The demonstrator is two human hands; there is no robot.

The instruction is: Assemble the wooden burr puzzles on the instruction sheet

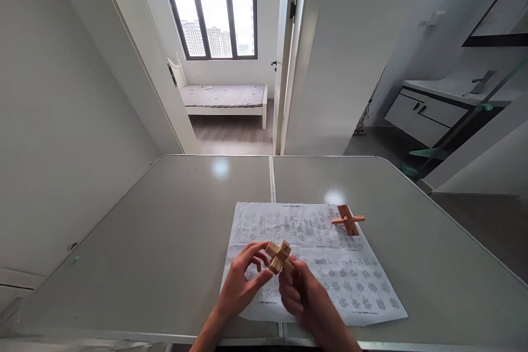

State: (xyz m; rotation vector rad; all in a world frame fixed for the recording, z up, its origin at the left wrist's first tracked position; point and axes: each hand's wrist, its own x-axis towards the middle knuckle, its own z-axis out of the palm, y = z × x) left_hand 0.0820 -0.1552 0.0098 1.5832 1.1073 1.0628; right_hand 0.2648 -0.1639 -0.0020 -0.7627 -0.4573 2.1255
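A light wooden interlocking block puzzle (pixel 279 256) is held above a printed paper sheet (pixel 350 258). My left hand (pixel 243 276) grips its left side between thumb and fingers. On its right side, my right hand (pixel 303 291) pinches the puzzle, with the other fingers curled below. A number is marked on one of the block's upper faces. Near the sheet's upper right corner lies a reddish-brown wooden piece (pixel 348 221) with a crossing stick, apart from both hands.
The grey table (pixel 165 242) has a metal seam down its middle and a raised rim. Beyond it are a doorway, a bed (pixel 225 97), a window (pixel 212 11) and, at right, a sink cabinet (pixel 429 113).
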